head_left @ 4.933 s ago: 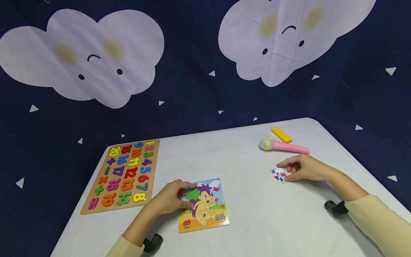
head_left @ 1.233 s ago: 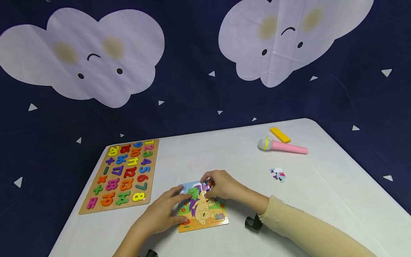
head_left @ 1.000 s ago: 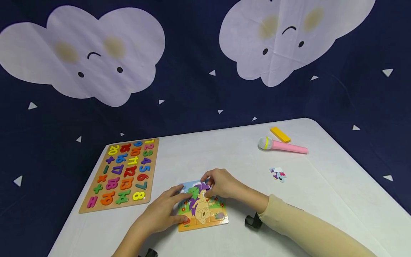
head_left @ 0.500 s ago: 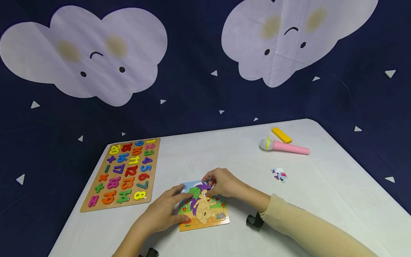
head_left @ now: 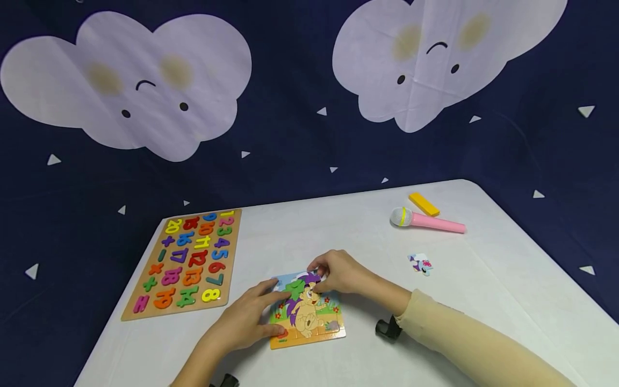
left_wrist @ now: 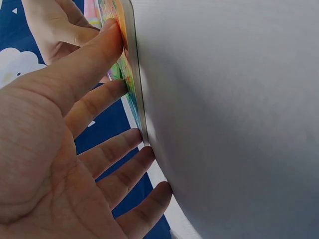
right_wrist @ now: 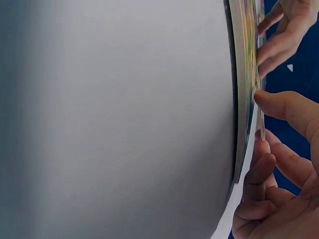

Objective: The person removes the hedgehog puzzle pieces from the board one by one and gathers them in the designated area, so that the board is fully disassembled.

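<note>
A square hedgehog jigsaw puzzle (head_left: pixel 307 321) lies on the white table in the head view. My left hand (head_left: pixel 244 317) rests at its left side, thumb and fingertips touching the board with the fingers spread fairly straight. Over the puzzle's upper right corner, my right hand (head_left: pixel 340 273) pinches a thin puzzle piece (right_wrist: pixel 262 127), seen edge-on in the right wrist view and slightly raised off the board. The fingers mostly hide that piece in the head view. A loose puzzle piece (head_left: pixel 420 264) with a blue and pink print lies to the right of my right hand.
A wooden number board (head_left: pixel 181 266) lies at the table's left. Toward the back right are a pink toy microphone (head_left: pixel 437 222) and a yellow block (head_left: pixel 424 204). A dark blue cloth with clouds (head_left: pixel 290 107) hangs behind the table.
My right hand has come from the loose pieces at the right to the puzzle's upper right corner. My left hand has shifted lower along the left side. Lately the right hand edges slightly rightward.
</note>
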The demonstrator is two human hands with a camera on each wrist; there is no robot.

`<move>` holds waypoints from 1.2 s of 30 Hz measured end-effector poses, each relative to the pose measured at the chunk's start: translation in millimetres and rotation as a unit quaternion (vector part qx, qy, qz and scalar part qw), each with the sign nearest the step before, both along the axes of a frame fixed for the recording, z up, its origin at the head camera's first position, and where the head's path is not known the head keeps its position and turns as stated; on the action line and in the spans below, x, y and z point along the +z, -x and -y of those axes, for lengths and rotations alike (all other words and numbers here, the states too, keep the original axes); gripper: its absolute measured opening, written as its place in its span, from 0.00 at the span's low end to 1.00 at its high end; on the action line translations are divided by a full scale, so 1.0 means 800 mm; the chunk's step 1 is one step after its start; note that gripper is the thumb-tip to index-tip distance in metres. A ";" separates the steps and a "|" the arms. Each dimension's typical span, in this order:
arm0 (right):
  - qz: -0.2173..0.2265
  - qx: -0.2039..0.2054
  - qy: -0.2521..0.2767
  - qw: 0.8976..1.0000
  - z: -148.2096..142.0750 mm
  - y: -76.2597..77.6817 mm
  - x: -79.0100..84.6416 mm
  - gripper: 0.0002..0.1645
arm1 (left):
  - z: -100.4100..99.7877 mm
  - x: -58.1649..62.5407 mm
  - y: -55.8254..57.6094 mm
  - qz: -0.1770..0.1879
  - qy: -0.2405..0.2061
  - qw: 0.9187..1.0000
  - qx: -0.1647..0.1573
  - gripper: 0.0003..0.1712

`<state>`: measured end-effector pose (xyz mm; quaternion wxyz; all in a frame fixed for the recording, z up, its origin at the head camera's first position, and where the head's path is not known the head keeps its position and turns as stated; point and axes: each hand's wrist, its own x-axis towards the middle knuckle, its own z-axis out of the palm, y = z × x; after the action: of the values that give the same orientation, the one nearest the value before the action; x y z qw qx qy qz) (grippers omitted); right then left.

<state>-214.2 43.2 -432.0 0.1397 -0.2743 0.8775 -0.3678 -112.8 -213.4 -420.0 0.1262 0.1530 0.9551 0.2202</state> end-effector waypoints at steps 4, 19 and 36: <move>-0.009 0.005 -0.002 1.000 -0.011 0.005 0.002 0.21 | -0.001 0.001 0.000 -0.001 0.004 1.000 0.004 0.39; -0.031 -0.001 -0.011 0.999 -0.066 0.020 0.007 0.23 | -0.003 -0.001 0.004 -0.002 0.001 1.000 0.010 0.39; -0.055 -0.034 -0.050 0.997 -0.147 0.028 0.009 0.25 | 0.000 -0.005 0.000 0.002 0.005 1.000 0.004 0.39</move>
<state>-236.6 161.1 -425.1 0.0921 -0.2566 0.9099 -0.3127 -112.5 -213.1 -424.4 0.1283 0.1481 0.9564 0.2168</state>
